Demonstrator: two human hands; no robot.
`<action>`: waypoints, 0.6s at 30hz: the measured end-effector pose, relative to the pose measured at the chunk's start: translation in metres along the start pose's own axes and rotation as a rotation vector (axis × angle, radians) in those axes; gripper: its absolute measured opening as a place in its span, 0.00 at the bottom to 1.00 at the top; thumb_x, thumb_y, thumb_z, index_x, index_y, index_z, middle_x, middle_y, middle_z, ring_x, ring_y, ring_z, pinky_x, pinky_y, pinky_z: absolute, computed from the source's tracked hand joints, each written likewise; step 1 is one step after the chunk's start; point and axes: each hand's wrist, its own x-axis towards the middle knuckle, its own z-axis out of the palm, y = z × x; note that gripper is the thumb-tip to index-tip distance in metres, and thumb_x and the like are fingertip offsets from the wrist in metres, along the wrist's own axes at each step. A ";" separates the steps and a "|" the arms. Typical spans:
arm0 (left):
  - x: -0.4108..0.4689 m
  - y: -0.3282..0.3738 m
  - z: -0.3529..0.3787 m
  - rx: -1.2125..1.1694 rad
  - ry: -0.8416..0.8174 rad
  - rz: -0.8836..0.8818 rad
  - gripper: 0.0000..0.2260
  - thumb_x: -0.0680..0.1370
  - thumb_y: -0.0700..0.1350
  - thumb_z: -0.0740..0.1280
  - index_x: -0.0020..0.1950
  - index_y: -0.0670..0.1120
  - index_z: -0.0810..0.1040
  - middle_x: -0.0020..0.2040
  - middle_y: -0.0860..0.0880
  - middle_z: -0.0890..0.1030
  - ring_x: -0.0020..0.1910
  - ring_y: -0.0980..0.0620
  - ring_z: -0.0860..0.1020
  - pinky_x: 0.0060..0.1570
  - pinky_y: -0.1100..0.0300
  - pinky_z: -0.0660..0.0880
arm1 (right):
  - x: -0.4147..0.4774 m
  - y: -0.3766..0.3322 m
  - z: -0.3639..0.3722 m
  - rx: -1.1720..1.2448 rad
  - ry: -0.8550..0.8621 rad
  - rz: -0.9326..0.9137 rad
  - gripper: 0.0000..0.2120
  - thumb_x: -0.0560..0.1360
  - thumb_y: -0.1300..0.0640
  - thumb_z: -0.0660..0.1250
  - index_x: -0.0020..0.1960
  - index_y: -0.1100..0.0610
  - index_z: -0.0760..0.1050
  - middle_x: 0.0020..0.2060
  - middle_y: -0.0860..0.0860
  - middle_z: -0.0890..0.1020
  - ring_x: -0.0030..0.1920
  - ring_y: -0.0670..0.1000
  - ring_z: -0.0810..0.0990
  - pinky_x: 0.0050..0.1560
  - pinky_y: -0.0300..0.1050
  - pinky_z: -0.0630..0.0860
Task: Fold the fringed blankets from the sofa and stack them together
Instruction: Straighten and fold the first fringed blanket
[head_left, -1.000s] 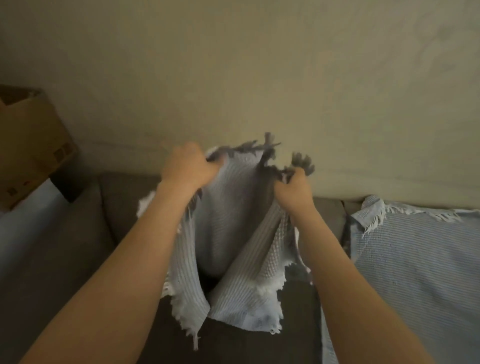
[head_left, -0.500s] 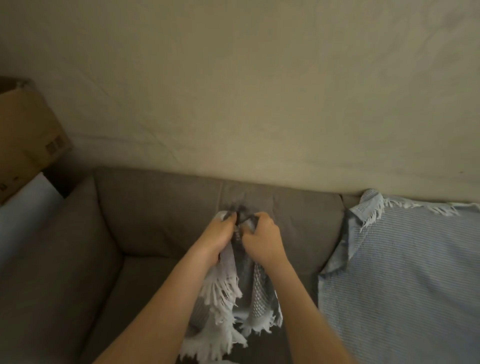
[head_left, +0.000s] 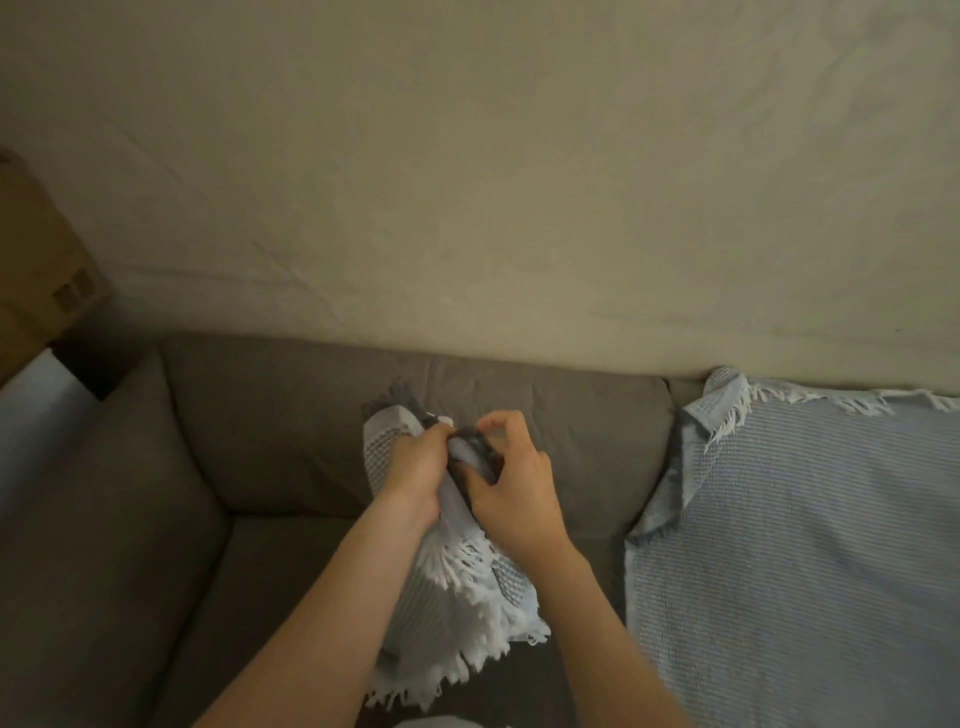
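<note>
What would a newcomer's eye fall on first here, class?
Two bare hands meet at centre: the left hand clamps a bunched fringed blanket, the right hand pinches its top edge. At right, a second pale blue blanket lies spread over the grey sofa.

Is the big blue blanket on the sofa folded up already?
No, the big pale blue striped fringed blanket lies spread flat over the grey fabric sofa.

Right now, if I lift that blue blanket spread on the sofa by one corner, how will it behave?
The blue blanket would probably go limp and drape, since its top corner already flops over. It looks thin and light, like the fringed blanket sagging from the left hand and right hand. Its fringe may snag.
</note>
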 end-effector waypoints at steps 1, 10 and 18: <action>-0.001 0.005 0.000 -0.029 0.017 0.012 0.14 0.80 0.44 0.69 0.61 0.37 0.81 0.47 0.37 0.86 0.44 0.38 0.86 0.41 0.51 0.81 | -0.002 0.004 0.001 -0.021 0.019 0.006 0.17 0.78 0.62 0.71 0.62 0.51 0.71 0.47 0.45 0.83 0.43 0.43 0.82 0.39 0.37 0.78; 0.010 0.047 -0.012 -0.177 0.060 0.047 0.09 0.82 0.45 0.70 0.55 0.40 0.79 0.45 0.39 0.85 0.41 0.40 0.85 0.46 0.46 0.83 | -0.006 0.057 0.006 -0.267 -0.067 0.309 0.16 0.68 0.65 0.65 0.30 0.54 0.61 0.23 0.51 0.67 0.24 0.49 0.61 0.28 0.46 0.60; 0.017 0.044 -0.017 -0.129 0.146 0.029 0.25 0.83 0.49 0.70 0.75 0.37 0.71 0.58 0.37 0.83 0.51 0.39 0.84 0.52 0.46 0.83 | 0.012 0.052 -0.021 0.114 -0.248 0.357 0.14 0.79 0.68 0.60 0.36 0.61 0.64 0.27 0.49 0.66 0.28 0.46 0.63 0.32 0.44 0.61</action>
